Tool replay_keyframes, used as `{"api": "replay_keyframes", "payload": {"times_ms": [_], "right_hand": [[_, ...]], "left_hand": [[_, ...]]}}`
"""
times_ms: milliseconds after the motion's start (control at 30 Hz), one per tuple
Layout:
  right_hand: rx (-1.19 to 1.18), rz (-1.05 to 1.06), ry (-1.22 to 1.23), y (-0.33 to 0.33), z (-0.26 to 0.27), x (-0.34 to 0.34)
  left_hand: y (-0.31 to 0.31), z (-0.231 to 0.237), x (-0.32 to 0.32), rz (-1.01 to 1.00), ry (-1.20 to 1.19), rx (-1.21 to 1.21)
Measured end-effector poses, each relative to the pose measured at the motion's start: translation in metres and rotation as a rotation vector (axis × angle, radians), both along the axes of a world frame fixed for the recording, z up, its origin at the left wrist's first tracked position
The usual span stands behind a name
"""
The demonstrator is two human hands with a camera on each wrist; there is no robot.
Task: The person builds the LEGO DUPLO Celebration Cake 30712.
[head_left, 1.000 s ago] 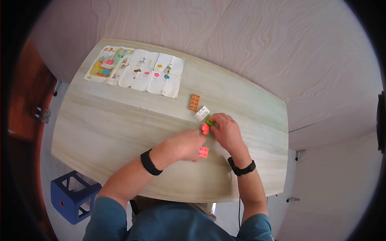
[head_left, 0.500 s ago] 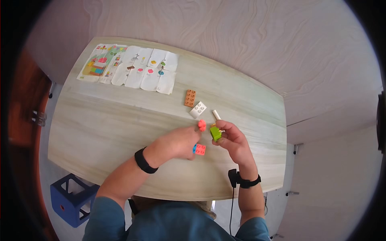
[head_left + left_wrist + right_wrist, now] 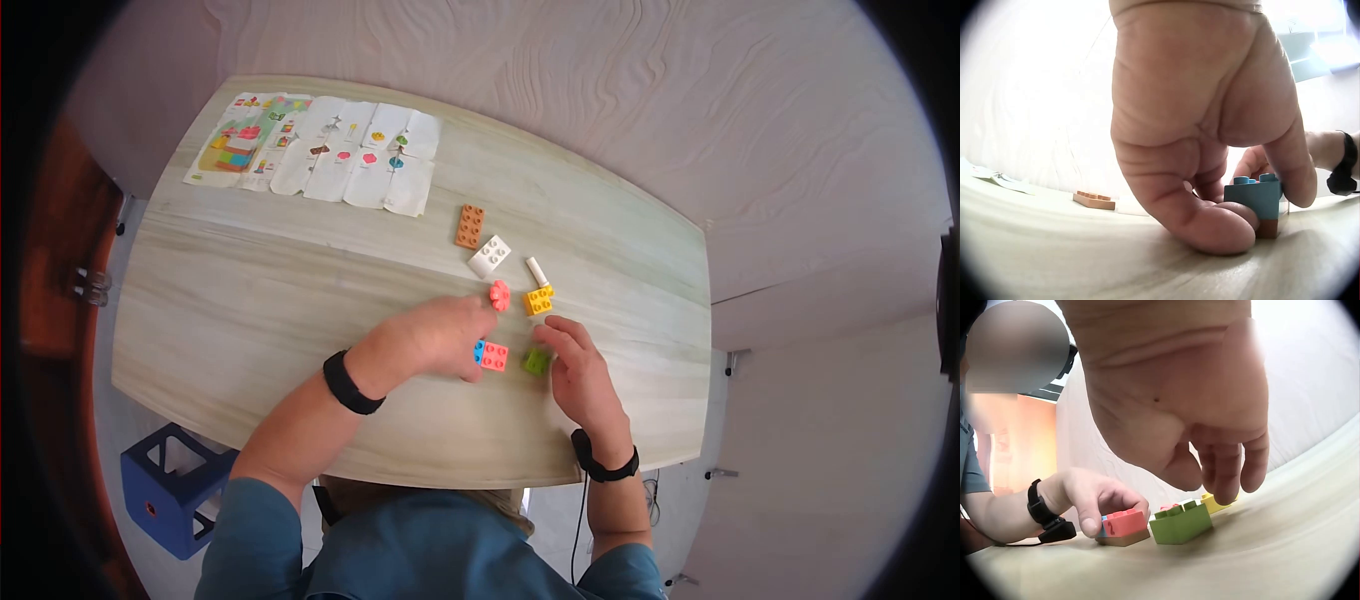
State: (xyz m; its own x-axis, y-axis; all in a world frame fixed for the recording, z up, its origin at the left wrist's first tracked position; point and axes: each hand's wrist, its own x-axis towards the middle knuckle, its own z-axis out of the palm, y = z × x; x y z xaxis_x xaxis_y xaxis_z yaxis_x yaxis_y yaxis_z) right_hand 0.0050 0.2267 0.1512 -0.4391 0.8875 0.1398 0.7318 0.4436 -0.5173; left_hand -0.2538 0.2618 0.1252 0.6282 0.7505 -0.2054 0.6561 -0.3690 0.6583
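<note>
My left hand grips a small stack of building bricks, fingers on one side and thumb on the other. The left wrist view shows its blue brick above a brown layer; a coral brick with a number shows in the right wrist view. To the right, a green brick sits on the table. My right hand hovers close over it, fingers loosely bent, holding nothing. Beyond the hands lie a coral flower-shaped piece and a yellow brick.
Farther back on the table lie a white brick, an orange-brown brick and a white stick-like piece. An unfolded instruction sheet covers part of the far left. A blue stool stands on the floor.
The right hand picked up the green brick, brought it nearer and let it go right of the stack. The yellow brick and white stick came into view. The left hand stayed at the stack.
</note>
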Motion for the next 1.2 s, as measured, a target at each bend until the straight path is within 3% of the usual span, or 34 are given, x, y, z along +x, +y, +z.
{"api": "replay_keyframes", "payload": {"times_ms": [133,333,533,600,733,800,900,1200], "right_hand": [[0.008,-0.042,0.001,-0.004,0.003,-0.003],[-0.183,-0.138,-0.088,-0.018,-0.001,-0.012],[-0.010,0.058,-0.073,-0.015,-0.005,-0.003],[-0.040,-0.087,-0.184,-0.017,0.003,-0.008],[-0.190,-0.192,-0.070,-0.017,0.014,-0.016],[-0.286,-0.164,0.131,-0.019,0.019,-0.025],[-0.313,-0.021,0.203,-0.016,0.025,-0.047],[-0.172,0.191,0.141,-0.007,0.014,-0.072]], "left_hand": [[-0.001,0.000,-0.001,0.015,-0.007,0.003],[-0.001,0.000,-0.002,0.005,-0.010,-0.003],[-0.003,0.000,-0.006,-0.028,0.001,0.021],[-0.005,0.000,-0.009,-0.032,-0.009,0.022],[0.001,0.004,-0.010,-0.023,0.052,0.005],[0.004,0.009,-0.010,-0.031,0.136,-0.041],[0.003,0.010,-0.012,-0.031,0.131,-0.060],[0.003,0.011,-0.015,0.018,0.024,-0.079]]}}
